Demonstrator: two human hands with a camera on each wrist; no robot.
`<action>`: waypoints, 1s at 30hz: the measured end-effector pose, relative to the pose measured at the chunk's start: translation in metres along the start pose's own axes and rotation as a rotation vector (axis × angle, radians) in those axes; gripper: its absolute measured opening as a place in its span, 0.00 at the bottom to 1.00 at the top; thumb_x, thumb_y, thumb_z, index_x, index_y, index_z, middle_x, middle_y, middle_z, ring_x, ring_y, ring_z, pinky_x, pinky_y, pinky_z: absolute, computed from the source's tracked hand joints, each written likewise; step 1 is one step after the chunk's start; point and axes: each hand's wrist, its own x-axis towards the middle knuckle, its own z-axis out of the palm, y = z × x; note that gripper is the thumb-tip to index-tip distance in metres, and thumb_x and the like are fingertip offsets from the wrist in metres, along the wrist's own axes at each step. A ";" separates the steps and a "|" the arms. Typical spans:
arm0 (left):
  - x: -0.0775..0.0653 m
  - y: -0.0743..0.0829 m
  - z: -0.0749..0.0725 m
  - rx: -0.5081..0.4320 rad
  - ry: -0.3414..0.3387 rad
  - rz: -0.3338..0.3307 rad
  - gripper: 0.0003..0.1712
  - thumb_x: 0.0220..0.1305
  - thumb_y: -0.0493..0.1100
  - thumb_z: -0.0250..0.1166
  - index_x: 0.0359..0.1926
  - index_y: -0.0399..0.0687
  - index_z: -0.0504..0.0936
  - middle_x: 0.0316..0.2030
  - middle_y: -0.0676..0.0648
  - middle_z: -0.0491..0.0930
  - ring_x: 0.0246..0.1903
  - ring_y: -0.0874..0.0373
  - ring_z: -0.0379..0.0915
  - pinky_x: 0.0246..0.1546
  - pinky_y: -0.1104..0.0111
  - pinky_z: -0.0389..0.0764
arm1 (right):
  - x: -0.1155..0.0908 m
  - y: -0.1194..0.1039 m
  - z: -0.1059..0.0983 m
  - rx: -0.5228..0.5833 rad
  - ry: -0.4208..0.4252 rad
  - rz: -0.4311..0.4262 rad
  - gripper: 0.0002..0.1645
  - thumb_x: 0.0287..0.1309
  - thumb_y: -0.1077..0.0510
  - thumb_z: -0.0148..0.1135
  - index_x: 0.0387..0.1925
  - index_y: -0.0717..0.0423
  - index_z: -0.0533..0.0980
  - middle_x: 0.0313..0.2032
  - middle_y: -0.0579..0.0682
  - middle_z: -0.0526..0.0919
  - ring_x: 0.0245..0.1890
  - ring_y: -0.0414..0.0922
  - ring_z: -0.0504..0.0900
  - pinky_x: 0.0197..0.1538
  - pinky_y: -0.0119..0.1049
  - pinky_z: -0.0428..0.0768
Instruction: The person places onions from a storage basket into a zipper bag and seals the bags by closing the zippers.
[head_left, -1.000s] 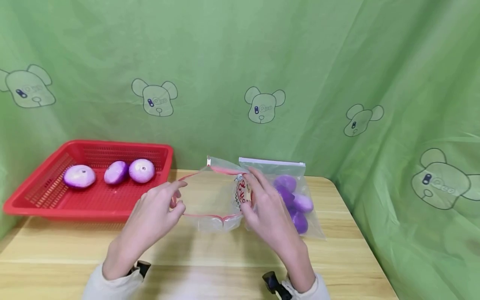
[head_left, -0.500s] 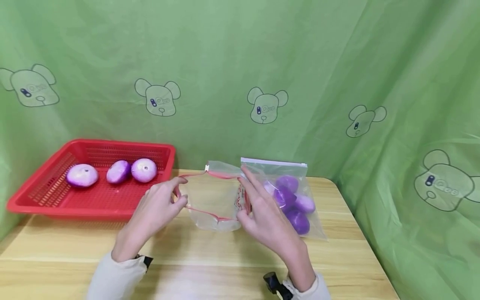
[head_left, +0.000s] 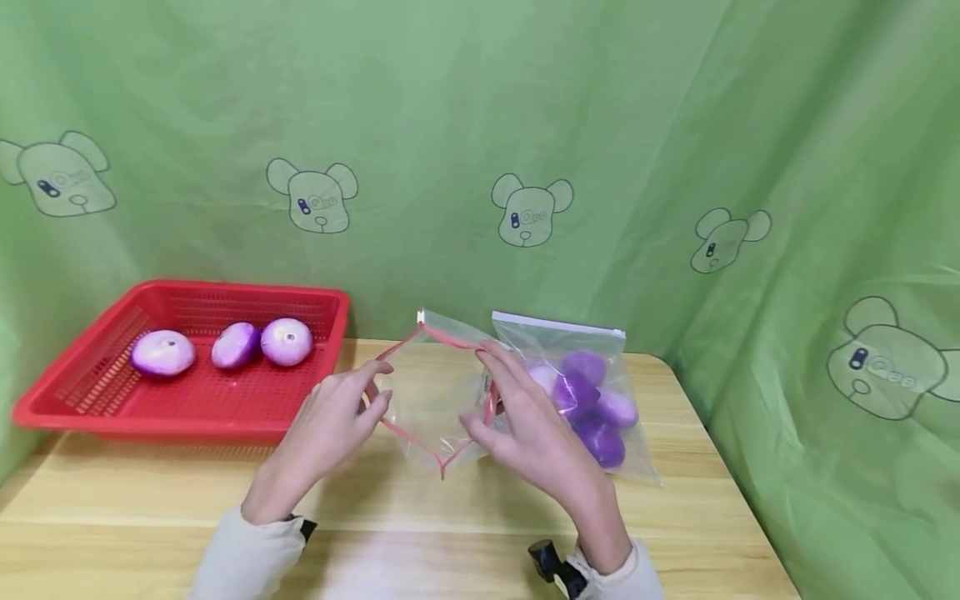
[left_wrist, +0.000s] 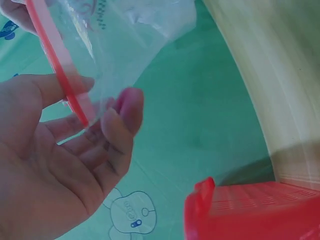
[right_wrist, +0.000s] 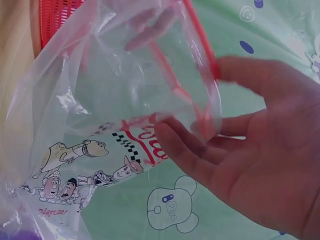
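Head view: clear plastic bag with red zip strip (head_left: pixel 431 400), mouth gaping upward, between left hand (head_left: pixel 330 418) and right hand (head_left: pixel 538 427) over wooden counter (head_left: pixel 435 533); fingers of both pinch opposite sides. 3 purple-and-white rounded vegetables (head_left: pixel 235 345) lie in red perforated plastic basket (head_left: pixel 217 428), leftward, left hand nearer.

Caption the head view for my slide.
Left hand and right hand hold a red-edged bag open between a basket and a bag of purple items.

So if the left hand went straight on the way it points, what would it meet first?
Probably the open bag's rear rim: the left hand holds the bag's left edge and points across its mouth, up and to the right. Depth is unclear here.
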 end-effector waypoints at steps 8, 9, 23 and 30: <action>-0.007 0.005 -0.012 -0.012 -0.025 0.048 0.12 0.70 0.43 0.62 0.52 0.51 0.83 0.11 0.60 0.60 0.13 0.70 0.51 0.15 0.73 0.60 | 0.003 0.002 0.006 0.086 -0.100 0.007 0.65 0.49 0.42 0.76 0.79 0.51 0.47 0.78 0.51 0.48 0.76 0.48 0.52 0.71 0.50 0.61; -0.007 0.006 -0.013 -0.006 -0.028 0.053 0.12 0.70 0.43 0.62 0.51 0.52 0.84 0.10 0.60 0.59 0.13 0.70 0.51 0.15 0.72 0.60 | 0.004 0.002 0.007 0.088 -0.100 0.006 0.64 0.50 0.42 0.76 0.78 0.52 0.47 0.78 0.51 0.47 0.76 0.48 0.52 0.71 0.50 0.61; -0.002 0.001 -0.007 0.077 -0.055 0.022 0.06 0.65 0.38 0.64 0.41 0.44 0.85 0.13 0.60 0.64 0.14 0.67 0.55 0.17 0.71 0.64 | 0.020 -0.006 0.027 0.069 0.131 -0.041 0.41 0.53 0.68 0.61 0.71 0.63 0.64 0.72 0.56 0.64 0.27 0.35 0.73 0.33 0.29 0.78; -0.001 -0.005 -0.009 0.079 -0.065 -0.012 0.08 0.66 0.39 0.63 0.44 0.45 0.85 0.13 0.58 0.65 0.14 0.66 0.56 0.16 0.70 0.64 | 0.027 -0.007 0.030 0.047 0.104 -0.029 0.44 0.49 0.71 0.59 0.71 0.66 0.62 0.72 0.58 0.62 0.50 0.47 0.76 0.55 0.40 0.78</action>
